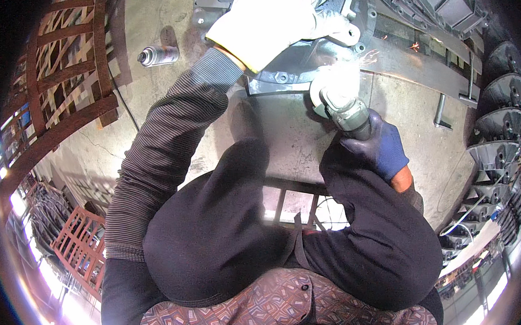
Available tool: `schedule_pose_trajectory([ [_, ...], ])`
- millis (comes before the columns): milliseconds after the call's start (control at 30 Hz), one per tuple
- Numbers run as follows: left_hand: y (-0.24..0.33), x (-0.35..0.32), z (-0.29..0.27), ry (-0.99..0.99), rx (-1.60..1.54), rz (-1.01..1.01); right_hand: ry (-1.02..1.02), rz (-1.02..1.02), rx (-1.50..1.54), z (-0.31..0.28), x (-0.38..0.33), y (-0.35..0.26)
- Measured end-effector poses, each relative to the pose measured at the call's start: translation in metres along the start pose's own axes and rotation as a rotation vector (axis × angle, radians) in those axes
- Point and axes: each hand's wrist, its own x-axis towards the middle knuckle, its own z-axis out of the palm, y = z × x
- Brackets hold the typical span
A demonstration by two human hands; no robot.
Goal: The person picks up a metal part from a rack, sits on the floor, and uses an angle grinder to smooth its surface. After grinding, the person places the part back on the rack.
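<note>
Concrete floor (pixel 291 126) below, a spray can (pixel 159 56) toward its left (print too small to read)! Now the left hand (pixel 269 30), over the grey casting (pixel 297 58), fingers lost in glare, grip impossible to tell. Sparks (pixel 368 58) fly by the casting's near right corner: grinding looks under way, finished share unclear. And the right hand (pixel 382 146), fingers wrapped around the grinder (pixel 351 115)!

The right fingers (pixel 379 128) wear a blue cloth glove (pixel 393 152), matt and knitted-looking. In them, a grey angle grinder (pixel 348 115) shows a smooth metal head. Beyond them, the large grey casting (pixel 304 55) is metal with a dull sheen. The pale concrete floor (pixel 294 129) below them looks matt; well to their left, a silvery cylindrical spray can (pixel 162 56) looks glossy.
</note>
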Motion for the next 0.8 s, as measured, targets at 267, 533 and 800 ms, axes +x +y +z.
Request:
schedule_pose_trajectory([
  [267, 0.000, -0.013, -0.007, 0.031, -0.068, 0.026, 0.070, -0.051, -0.005, 0.002, -0.014, 0.017],
  [533, -0.001, 0.000, 0.011, 0.039, 0.086, 0.015, 0.023, -0.011, -0.043, -0.003, -0.002, 0.003],
  [800, -0.003, -0.003, 0.001, 0.079, -0.060, 0.026, 0.034, -0.025, -0.012, -0.001, -0.002, 0.002],
])
